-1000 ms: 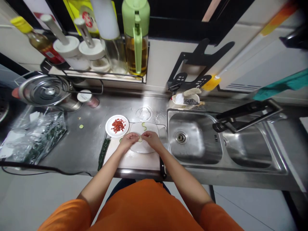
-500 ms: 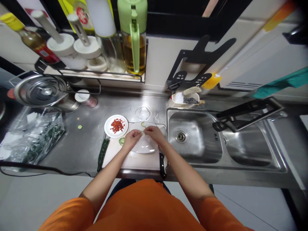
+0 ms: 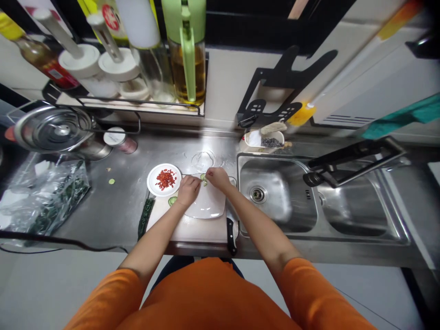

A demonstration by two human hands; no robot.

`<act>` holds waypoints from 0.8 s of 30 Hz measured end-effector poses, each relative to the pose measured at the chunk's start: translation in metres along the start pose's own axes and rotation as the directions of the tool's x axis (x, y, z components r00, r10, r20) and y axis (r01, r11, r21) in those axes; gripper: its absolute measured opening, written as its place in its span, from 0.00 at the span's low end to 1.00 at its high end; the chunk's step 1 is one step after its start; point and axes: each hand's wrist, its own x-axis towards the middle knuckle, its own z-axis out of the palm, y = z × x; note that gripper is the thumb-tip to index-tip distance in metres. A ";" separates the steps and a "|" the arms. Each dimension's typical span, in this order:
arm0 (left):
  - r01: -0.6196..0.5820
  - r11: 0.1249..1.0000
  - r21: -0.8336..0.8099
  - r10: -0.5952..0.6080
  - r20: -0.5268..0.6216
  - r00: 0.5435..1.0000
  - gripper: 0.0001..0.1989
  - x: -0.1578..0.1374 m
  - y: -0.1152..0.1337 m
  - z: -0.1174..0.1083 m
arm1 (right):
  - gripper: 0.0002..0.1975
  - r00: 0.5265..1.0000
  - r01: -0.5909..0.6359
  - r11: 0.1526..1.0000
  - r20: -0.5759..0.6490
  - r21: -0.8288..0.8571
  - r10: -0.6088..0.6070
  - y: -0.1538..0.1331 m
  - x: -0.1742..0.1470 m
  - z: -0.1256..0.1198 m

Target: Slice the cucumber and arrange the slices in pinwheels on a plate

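A white plate (image 3: 206,206) rests on the cutting board (image 3: 192,231). At its far edge lie thin cucumber slices (image 3: 204,179), small and partly hidden by fingers. My left hand (image 3: 189,189) is over the plate's left side, fingers closed and the tips at a slice. From the right, my right hand (image 3: 217,178) pinches at the same slices, its fingertips close to the left ones. A round plate of red goji berries (image 3: 166,179) stands just left of my left hand. One more cucumber piece (image 3: 172,200) sits on the board beside my left wrist.
A dark green cucumber (image 3: 146,216) lies along the board's left edge. The knife (image 3: 232,236) is at the right edge, handle toward me. Beyond it is the sink (image 3: 278,197). A plastic bag of greens (image 3: 58,201) lies far left; a bottle rack (image 3: 137,107) hangs above.
Both hands have shifted slightly toward the plate's far edge. My left hand has turned palm down, and more of the cucumber slices shows between the hands. The view has moved a little.
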 end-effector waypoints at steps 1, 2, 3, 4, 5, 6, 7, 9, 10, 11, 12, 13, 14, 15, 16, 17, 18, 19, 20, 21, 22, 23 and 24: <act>-0.005 1.000 0.004 0.005 -0.001 1.000 0.12 -0.001 -0.001 0.002 | 0.10 1.000 -0.002 1.000 -0.002 -0.011 0.002 -0.001 0.000 0.001; -0.009 1.000 0.008 0.009 -0.002 1.000 0.12 -0.002 -0.003 0.004 | 0.10 1.000 -0.003 1.000 -0.004 -0.024 0.002 -0.001 0.000 0.002; -0.014 1.000 0.011 0.014 -0.003 1.000 0.12 -0.003 -0.004 0.006 | 0.10 1.000 -0.002 0.999 -0.004 -0.039 0.002 -0.001 0.000 0.002; -0.019 1.000 0.013 0.019 -0.006 1.000 0.12 -0.005 -0.005 0.007 | 0.10 1.000 0.001 0.998 -0.004 -0.055 -0.001 -0.001 0.000 0.003; -0.025 1.000 0.013 0.025 -0.009 1.000 0.12 -0.006 -0.006 0.009 | 0.10 1.000 0.005 0.997 -0.004 -0.072 -0.005 -0.001 0.000 0.003; -0.030 0.999 0.012 0.030 -0.013 0.999 0.12 -0.007 -0.006 0.011 | 0.10 1.000 0.010 0.996 -0.004 -0.087 -0.010 0.000 -0.001 0.003; -0.034 0.999 0.008 0.035 -0.016 0.999 0.12 -0.008 -0.007 0.012 | 0.10 1.000 0.014 0.995 -0.005 -0.099 -0.015 0.000 -0.001 0.003; -0.035 0.999 0.002 0.035 -0.017 0.999 0.12 -0.009 -0.007 0.014 | 0.10 1.000 0.017 0.994 -0.007 -0.111 -0.018 0.001 -0.003 0.002; -0.033 0.999 0.001 0.033 -0.012 0.999 0.12 -0.010 -0.006 0.014 | 0.10 1.000 0.015 0.993 -0.007 -0.113 -0.016 0.001 -0.003 0.002; -0.030 1.000 0.003 0.030 -0.004 1.000 0.12 -0.010 -0.005 0.014 | 0.10 1.000 0.013 0.993 -0.008 -0.115 -0.014 0.001 -0.004 0.002; -0.026 1.000 0.005 0.026 0.003 1.000 0.12 -0.010 -0.005 0.014 | 0.10 1.000 0.012 0.993 -0.006 -0.117 -0.013 0.000 -0.004 0.001; -0.025 1.000 0.009 0.025 0.009 1.000 0.12 -0.010 -0.004 0.013 | 0.10 1.000 0.011 0.993 -0.004 -0.120 -0.011 0.000 -0.004 0.001; -0.025 1.000 0.013 0.025 0.013 1.000 0.12 -0.009 -0.003 0.012 | 0.10 1.000 0.010 0.992 -0.001 -0.124 -0.011 0.000 -0.005 0.001; -0.024 1.000 0.016 0.024 0.014 1.000 0.12 -0.009 -0.002 0.012 | 0.10 1.000 0.010 0.992 0.000 -0.130 -0.010 0.000 -0.005 0.001; -0.023 1.000 0.018 0.023 0.014 1.000 0.12 -0.009 -0.002 0.011 | 0.11 1.000 0.010 0.991 0.000 -0.136 -0.010 -0.001 -0.005 0.002; -0.022 1.000 0.019 0.021 0.017 1.000 0.12 -0.009 -0.002 0.011 | 0.11 1.000 0.011 0.990 0.000 -0.142 -0.011 -0.001 -0.005 0.002; -0.021 1.000 0.021 0.020 0.020 1.000 0.12 -0.008 -0.001 0.011 | 0.11 1.000 0.015 0.989 -0.001 -0.147 -0.015 -0.001 -0.005 0.003; -0.020 1.000 0.024 0.019 0.023 1.000 0.12 -0.008 -0.002 0.012 | 0.11 1.000 0.021 0.988 -0.002 -0.152 -0.021 -0.001 -0.005 0.003; -0.019 0.999 0.027 0.019 0.024 1.000 0.12 -0.009 -0.002 0.012 | 0.11 1.000 0.027 0.987 -0.004 -0.157 -0.028 0.000 -0.006 0.004; -0.022 0.999 0.030 0.021 0.024 0.999 0.12 -0.009 -0.003 0.013 | 0.11 0.999 0.034 0.986 -0.008 -0.162 -0.036 0.000 -0.007 0.005; -0.026 0.999 0.034 0.025 0.022 0.999 0.12 -0.009 -0.003 0.014 | 0.11 0.999 0.042 0.985 -0.016 -0.168 -0.045 0.000 -0.008 0.006; -0.028 0.999 0.040 0.028 0.017 0.999 0.12 -0.009 -0.004 0.015 | 0.12 0.998 0.048 0.983 -0.025 -0.176 -0.054 0.000 -0.008 0.006; -0.031 0.998 0.048 0.031 0.013 0.999 0.12 -0.009 -0.004 0.015 | 0.12 0.997 0.054 0.981 -0.035 -0.185 -0.062 0.000 -0.009 0.007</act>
